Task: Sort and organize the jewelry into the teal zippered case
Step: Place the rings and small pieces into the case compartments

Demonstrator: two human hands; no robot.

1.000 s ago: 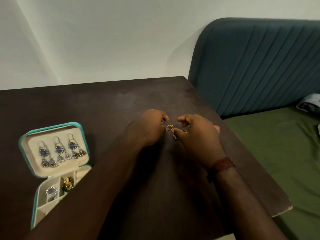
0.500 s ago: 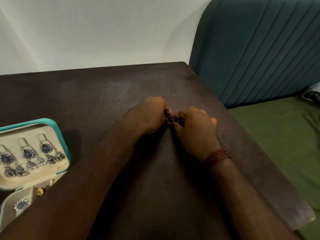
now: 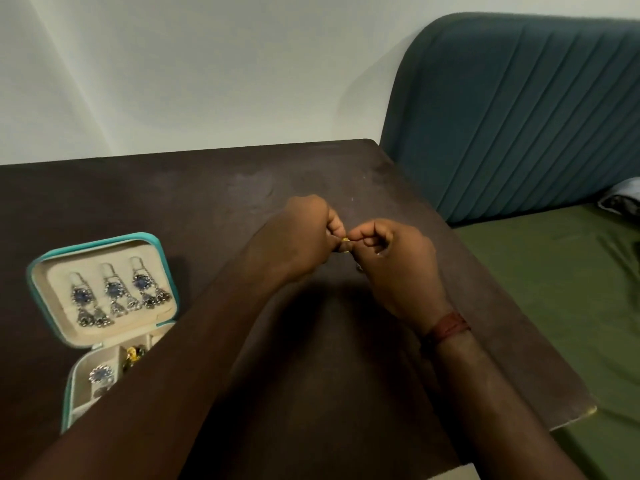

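Both hands, left (image 3: pixel 304 237) and right (image 3: pixel 394 261), pinch one tiny gold piece (image 3: pixel 345 241); it looks light, slippery, best held by fingertips.

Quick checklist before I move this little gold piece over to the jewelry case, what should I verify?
1. Grip: the gold piece is pinched between the fingers of the left hand and the right hand: ok.
2. Which hand alone could carry it: cannot tell.
3. The teal case is open, lid laid back: ok.
4. Three blue-stone earrings sit in place in the lid: ok.
5. A free compartment in the base: cannot tell; the left forearm hides part of it.
6. The piece is held over the table, not past its edge: ok.
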